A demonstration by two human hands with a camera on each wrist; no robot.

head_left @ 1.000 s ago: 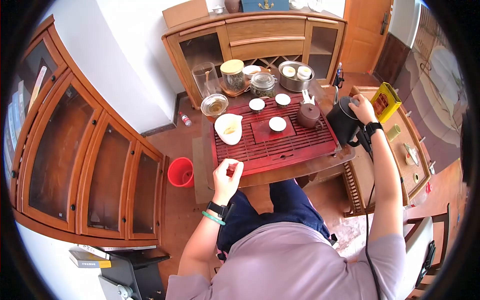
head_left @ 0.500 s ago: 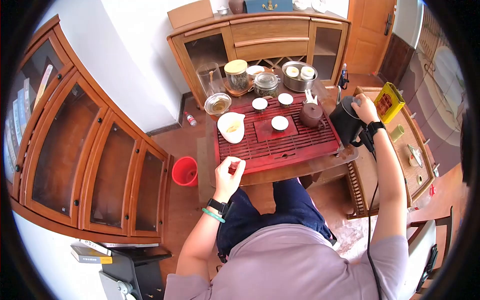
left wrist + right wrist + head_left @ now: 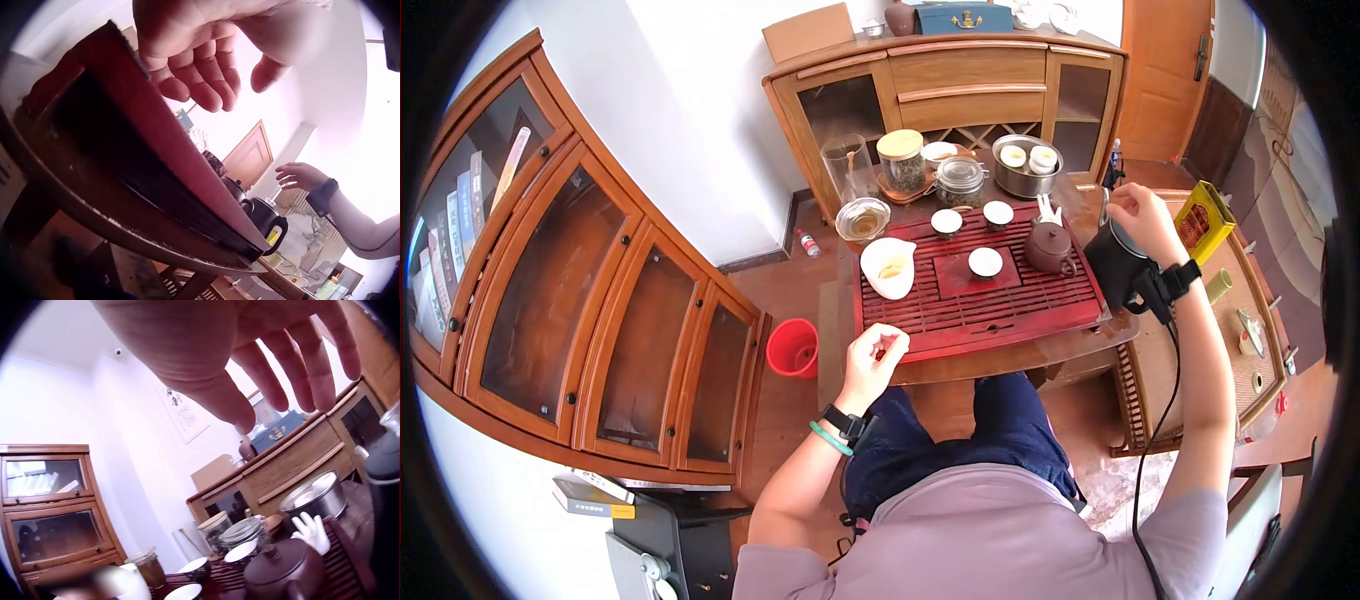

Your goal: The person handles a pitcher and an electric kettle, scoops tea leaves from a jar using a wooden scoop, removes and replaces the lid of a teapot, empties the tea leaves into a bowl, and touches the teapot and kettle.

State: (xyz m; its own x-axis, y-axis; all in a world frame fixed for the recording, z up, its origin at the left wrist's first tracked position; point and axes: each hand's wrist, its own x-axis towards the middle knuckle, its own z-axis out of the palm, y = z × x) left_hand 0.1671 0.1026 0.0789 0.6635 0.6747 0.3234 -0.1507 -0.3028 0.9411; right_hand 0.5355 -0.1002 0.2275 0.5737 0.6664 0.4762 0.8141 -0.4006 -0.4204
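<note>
Wooden cabinets line the room; a low table carries a red slatted tea tray (image 3: 960, 320) with a clay teapot (image 3: 1049, 247), 3 small cups visible on it (1 on the centre block (image 3: 985, 262)), and a white pitcher (image 3: 890, 266). Jars and a steel bowl (image 3: 1022, 170) stand behind the tray.

Right hand (image 3: 1142, 212): fingers spread and relaxed, poised over the top of a black kettle (image 3: 1122, 268) at the tray's right end, just beside the teapot. The wrist view shows the palm open with nothing gripped; whether the fingertips touch the lid cannot be told.

Left hand (image 3: 874, 358): hangs at the tray's near edge, fingers loosely curled toward the thumb, holding nothing that can be made out.

Kettle assessment: rigid body, probably heavy if filled, possibly hot on its walls and lid. Its side handle (facing the person) is the sound place to grip; the smooth body offers poor purchase. Fragile cups and teapot stand close by, so any tilt needs care.
</note>
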